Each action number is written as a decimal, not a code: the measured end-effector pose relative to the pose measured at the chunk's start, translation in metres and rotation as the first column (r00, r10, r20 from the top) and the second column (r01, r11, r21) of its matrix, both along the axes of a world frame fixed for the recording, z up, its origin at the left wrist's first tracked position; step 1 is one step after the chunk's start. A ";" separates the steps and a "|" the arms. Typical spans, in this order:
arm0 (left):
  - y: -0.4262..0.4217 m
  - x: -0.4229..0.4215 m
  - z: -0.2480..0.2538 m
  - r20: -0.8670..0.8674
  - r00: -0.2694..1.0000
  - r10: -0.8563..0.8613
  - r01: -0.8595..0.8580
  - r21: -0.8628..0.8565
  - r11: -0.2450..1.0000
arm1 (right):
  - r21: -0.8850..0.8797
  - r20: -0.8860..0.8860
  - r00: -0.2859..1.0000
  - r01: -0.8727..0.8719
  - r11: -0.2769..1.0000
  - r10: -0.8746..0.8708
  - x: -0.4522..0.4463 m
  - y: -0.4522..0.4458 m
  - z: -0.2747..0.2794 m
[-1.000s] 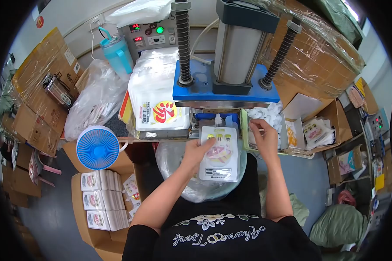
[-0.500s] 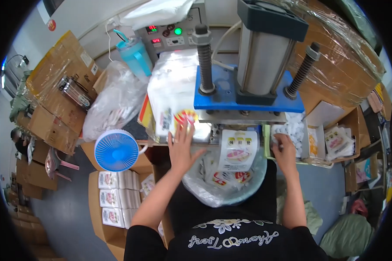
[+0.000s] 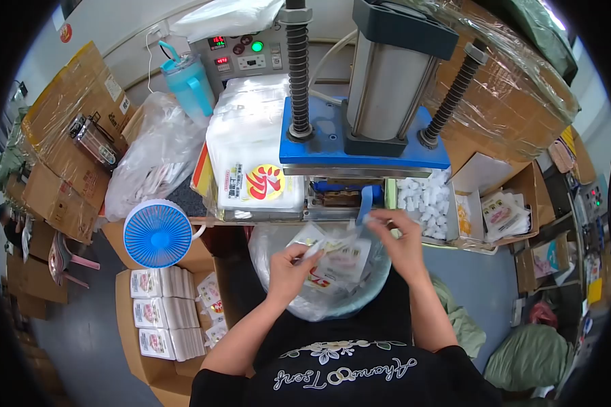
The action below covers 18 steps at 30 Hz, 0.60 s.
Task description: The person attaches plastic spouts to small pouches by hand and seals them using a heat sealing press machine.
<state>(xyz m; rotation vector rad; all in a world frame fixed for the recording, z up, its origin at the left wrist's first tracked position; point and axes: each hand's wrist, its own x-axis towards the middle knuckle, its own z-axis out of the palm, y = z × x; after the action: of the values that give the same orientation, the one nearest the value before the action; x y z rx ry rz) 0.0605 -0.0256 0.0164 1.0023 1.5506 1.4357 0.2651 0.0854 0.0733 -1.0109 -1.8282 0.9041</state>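
Over the lined tub (image 3: 377, 288), my left hand (image 3: 288, 273) is closed in a pinch at the edge of a printed plastic bag (image 3: 307, 235). Another printed bag (image 3: 346, 259), blurred, lies beside it above the tub. My right hand (image 3: 399, 243) is pinched shut below a blue strip (image 3: 365, 203) at the press's front edge; what its fingertips hold is too small and blurred to make out. Above both hands stands the press (image 3: 366, 152) with its blue plate. A stack of printed bags (image 3: 261, 186) lies left of it, beyond my left hand.
Small white plastic pieces (image 3: 424, 200) fill a bin to the right, beside a box of printed bags (image 3: 506, 216). A blue fan (image 3: 157, 234) stands at the left table edge. Below it, a carton (image 3: 132, 339) holds packed bags. A turquoise cup (image 3: 189, 88) stands behind.
My left hand has left the bag stack and come down over the tub. My right hand has moved left from the white pieces. The bag hanging at the press has dropped lower.
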 end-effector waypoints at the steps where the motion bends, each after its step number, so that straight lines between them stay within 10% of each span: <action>1: -0.002 0.005 -0.010 -0.014 1.000 -0.015 0.015 -0.009 1.000 | 0.004 -0.003 1.000 -0.003 1.000 0.003 -0.004 -0.003 0.000; 9: -0.012 -0.003 -0.025 -0.072 0.951 -0.300 0.281 -0.200 0.939 | -0.144 0.379 0.815 -0.416 0.898 0.438 0.001 -0.008 -0.015; 18: 0.066 0.015 -0.005 0.462 0.885 -0.066 0.123 -0.095 0.988 | 0.087 0.206 0.965 0.147 0.985 -0.162 0.034 0.030 -0.001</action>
<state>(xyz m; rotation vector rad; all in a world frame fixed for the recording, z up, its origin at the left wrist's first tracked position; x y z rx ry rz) 0.0753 0.0401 0.0112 0.5978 1.2061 1.3686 0.2992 0.1159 0.0728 -1.2252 -1.9113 0.6521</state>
